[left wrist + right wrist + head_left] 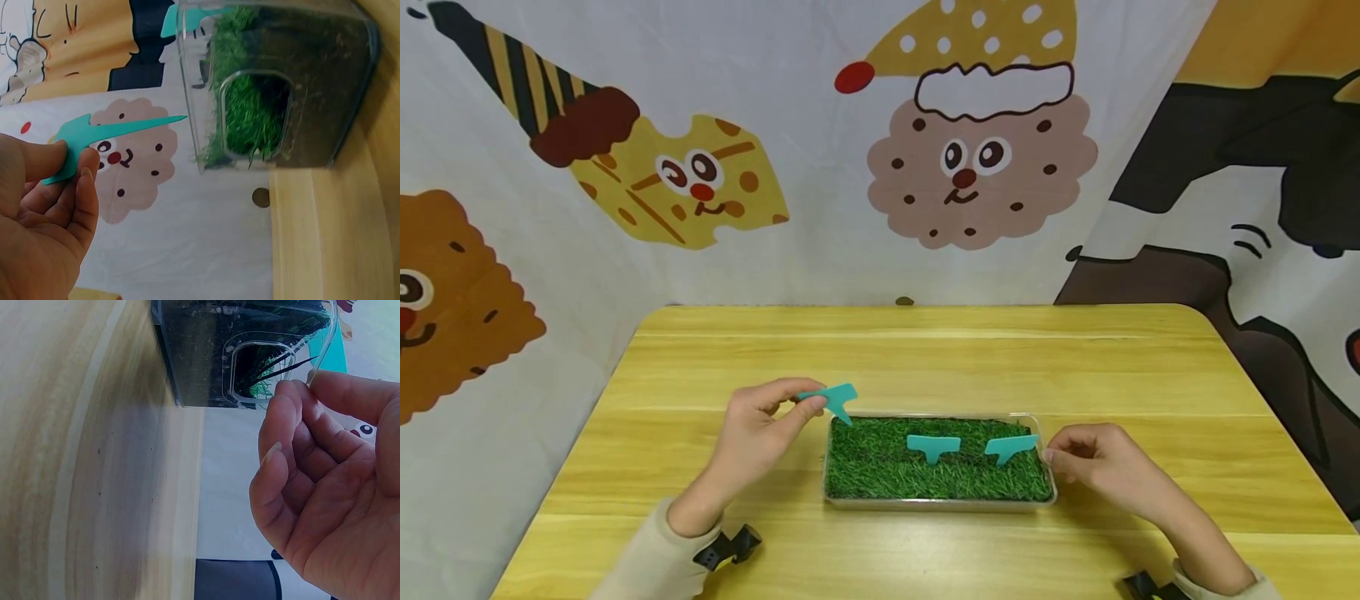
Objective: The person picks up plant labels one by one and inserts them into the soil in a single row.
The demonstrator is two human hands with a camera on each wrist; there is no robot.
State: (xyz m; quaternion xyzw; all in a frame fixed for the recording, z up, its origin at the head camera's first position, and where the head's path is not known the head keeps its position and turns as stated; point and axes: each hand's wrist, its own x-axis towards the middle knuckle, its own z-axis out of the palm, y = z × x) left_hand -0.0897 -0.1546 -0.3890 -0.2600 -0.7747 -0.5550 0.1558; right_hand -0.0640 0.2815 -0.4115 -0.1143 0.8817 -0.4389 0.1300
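On the table stands a clear plastic box (940, 504) filled with green artificial grass (880, 475). Two teal T-shaped plant labels, one near the middle (933, 446) and one toward the right (1011, 447), stick up from the grass. Between thumb and fingers, my left hand (752, 437) pinches a third teal plant label (78, 140) by its head. Its pointed stem is above the box's left back corner in the head view. My right hand (1101, 467) pinches the right rim of the box (331, 337) between thumb and forefinger.
The wooden table (925, 358) reaches back to a white cloth (820, 275) printed with cartoon biscuits and cheese. Black wrist straps with cameras (727, 547) sit on both forearms, by the light sleeves (658, 558).
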